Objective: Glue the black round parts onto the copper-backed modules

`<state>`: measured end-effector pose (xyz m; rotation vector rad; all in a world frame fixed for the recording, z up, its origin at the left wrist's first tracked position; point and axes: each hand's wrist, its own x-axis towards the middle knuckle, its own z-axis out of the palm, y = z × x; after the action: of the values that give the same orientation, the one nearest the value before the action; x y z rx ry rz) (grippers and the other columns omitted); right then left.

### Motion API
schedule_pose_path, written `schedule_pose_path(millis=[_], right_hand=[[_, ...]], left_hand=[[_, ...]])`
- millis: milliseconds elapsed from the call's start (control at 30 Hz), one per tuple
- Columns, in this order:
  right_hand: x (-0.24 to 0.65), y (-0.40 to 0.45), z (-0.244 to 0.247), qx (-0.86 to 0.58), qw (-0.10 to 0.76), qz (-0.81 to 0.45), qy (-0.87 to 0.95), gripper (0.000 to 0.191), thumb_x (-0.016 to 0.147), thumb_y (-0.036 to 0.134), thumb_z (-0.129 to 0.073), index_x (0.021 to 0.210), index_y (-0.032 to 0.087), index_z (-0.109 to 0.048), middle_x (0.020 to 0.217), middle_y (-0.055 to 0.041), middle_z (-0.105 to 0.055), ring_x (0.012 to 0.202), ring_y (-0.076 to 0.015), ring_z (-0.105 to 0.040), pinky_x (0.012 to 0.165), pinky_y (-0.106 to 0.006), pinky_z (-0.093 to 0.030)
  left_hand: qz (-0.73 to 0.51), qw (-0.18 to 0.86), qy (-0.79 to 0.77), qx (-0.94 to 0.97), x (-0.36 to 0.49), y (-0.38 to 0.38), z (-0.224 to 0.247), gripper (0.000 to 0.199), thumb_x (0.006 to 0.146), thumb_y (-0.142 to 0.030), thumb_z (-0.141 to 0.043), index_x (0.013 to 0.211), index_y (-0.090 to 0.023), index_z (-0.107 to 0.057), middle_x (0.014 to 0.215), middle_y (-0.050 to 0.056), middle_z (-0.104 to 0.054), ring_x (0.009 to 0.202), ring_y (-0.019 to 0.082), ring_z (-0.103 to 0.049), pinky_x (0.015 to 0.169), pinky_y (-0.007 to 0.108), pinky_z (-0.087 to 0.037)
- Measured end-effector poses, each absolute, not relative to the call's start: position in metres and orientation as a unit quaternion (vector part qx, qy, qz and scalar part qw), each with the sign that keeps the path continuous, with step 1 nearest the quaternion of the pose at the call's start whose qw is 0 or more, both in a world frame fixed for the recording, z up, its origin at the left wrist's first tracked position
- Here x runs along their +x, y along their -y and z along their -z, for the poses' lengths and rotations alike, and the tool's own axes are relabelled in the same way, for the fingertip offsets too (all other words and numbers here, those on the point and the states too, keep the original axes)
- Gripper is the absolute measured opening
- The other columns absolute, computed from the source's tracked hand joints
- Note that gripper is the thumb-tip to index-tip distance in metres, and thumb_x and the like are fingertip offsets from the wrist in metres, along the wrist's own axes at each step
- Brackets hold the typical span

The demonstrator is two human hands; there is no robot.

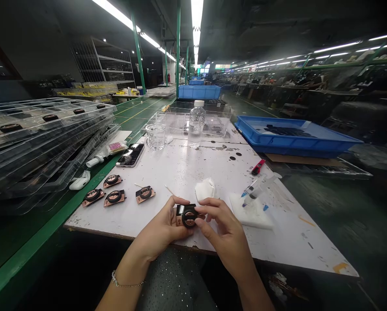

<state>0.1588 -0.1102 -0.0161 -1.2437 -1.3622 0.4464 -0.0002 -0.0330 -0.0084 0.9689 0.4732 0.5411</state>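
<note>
Near the table's front edge, my left hand (pixel 165 222) grips a small copper-coloured part with a black round dial (pixel 189 218), thumb below and fingers along its far left side. My right hand (pixel 221 226) pinches the dial's right edge between thumb and fingertips. Several similar copper-and-black parts, one of them alone (pixel 145 194), lie on the left of the table. Just behind my hands is a crumpled white tissue (pixel 205 189). A cotton swab (pixel 169 190) lies to its left. Syringes (pixel 260 190) with blue tips rest on a folded white cloth (pixel 256 220) at my right.
Farther back stand a water bottle (pixel 196 125) and a clear glass mug (pixel 155 137). A phone (pixel 130 155) lies at left, beside stacked clear plastic trays (pixel 50 142). A red cutter (pixel 257 167) lies at right, near a blue bin (pixel 297 144).
</note>
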Motion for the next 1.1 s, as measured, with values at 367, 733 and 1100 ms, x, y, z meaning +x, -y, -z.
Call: schedule_pose_path(millis=[367,733,1100], right_hand=[[0.1567,0.1107,0.0155,-0.543,0.561,-0.173,0.601,0.015,0.087,0.022,-0.068,0.099,0.031,-0.071,0.118,-0.0021,-0.054,0.091,-0.0155,-0.058,0.083,-0.029,-0.052],[0.1568,0.1096,0.0136,-0.552,0.555,-0.183,0.595,0.01,0.087,0.024,-0.069,0.094,0.03,-0.072,0.114,-0.0016,-0.057,0.098,-0.0161,-0.058,0.083,-0.028,-0.051],[0.1593,0.115,0.0167,-0.546,0.573,-0.18,0.584,0.015,0.092,0.026,-0.063,0.103,0.035,-0.068,0.117,0.0004,-0.055,0.11,-0.0159,-0.056,0.087,-0.027,-0.049]], left_hand=[[-0.252,0.823,-0.209,0.464,-0.0004,0.033,0.0087,0.046,0.078,-0.002,-0.07,0.112,-0.021,-0.045,0.089,-0.001,-0.063,0.075,0.007,-0.057,0.071,0.021,-0.043],[-0.252,0.809,-0.233,0.477,-0.0016,0.034,0.0063,0.045,0.078,-0.005,-0.072,0.112,-0.02,-0.045,0.076,-0.006,-0.056,0.067,0.005,-0.049,0.065,0.019,-0.039],[-0.256,0.821,-0.225,0.458,-0.0009,0.0343,0.0075,0.047,0.076,-0.005,-0.074,0.111,-0.022,-0.046,0.084,-0.003,-0.062,0.075,0.007,-0.057,0.077,0.024,-0.045]])
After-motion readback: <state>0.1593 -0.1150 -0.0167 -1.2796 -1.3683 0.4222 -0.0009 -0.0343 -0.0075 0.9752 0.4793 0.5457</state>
